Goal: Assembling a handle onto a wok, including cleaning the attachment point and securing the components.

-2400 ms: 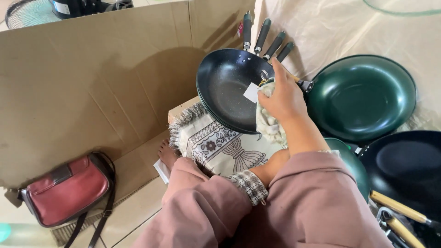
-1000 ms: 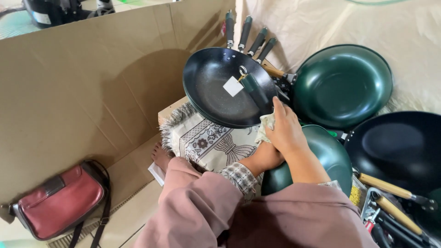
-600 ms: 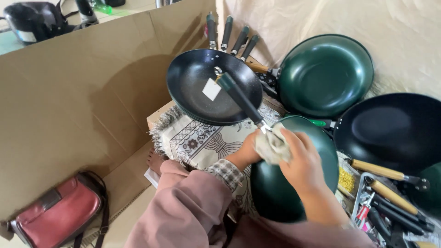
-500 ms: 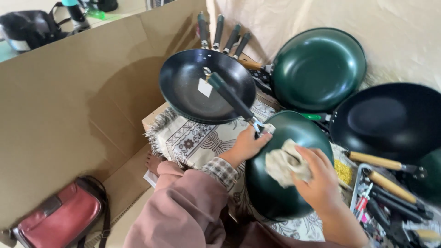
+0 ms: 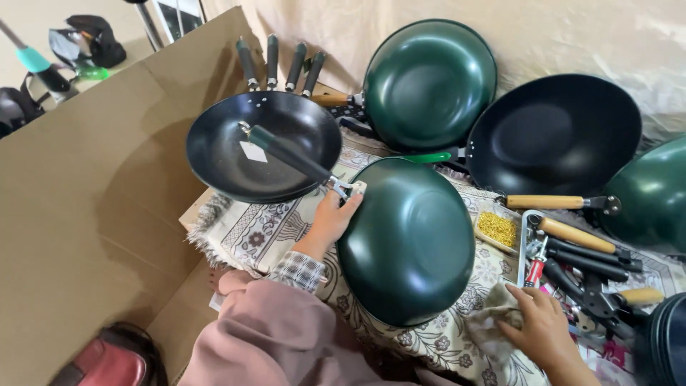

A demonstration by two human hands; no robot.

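The left hand (image 5: 330, 221) grips the rim of a glossy dark-green wok (image 5: 407, 239), tilted bottom-up on the patterned cloth (image 5: 250, 232); its handle (image 5: 289, 154) runs up-left over a black wok (image 5: 264, 154). The right hand (image 5: 547, 332), fingers loosely curled, presses a crumpled rag (image 5: 489, 322) below-right of the green wok.

You have one label in view: a small white square sticker (image 5: 253, 151) stuck inside the black pan (image 5: 236, 168), just beside the base of the dark handle lying across it. To your left stands a large brown cardboard sheet (image 5: 86, 186), plain and unprinted, like flattened packaging.
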